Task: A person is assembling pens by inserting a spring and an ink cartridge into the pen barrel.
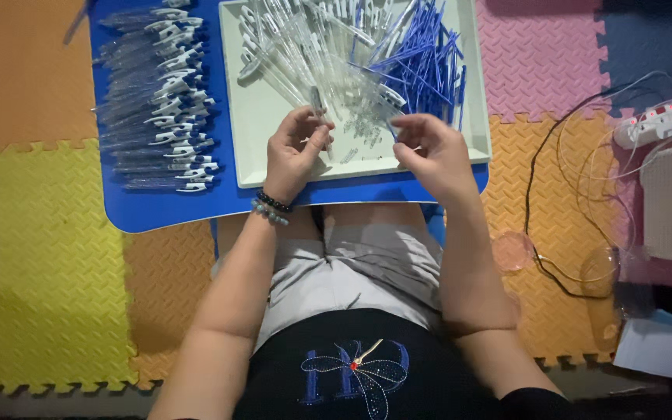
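The left hand point(295, 152) pinches a clear pen barrel point(319, 105). The right hand point(429, 152) pinches a blue refill point(392, 131), over the tray point(274, 117) between them.

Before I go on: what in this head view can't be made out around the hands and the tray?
- Right hand: its fingertips curl away from the camera, so whatever they pinch is hidden.
- Left hand: holds a clear pen barrel; too small to tell if a refill is inside.
- Small loose parts on the tray: too small and blurred to identify.
- Blue refills and tray top: cut off by the upper edge.
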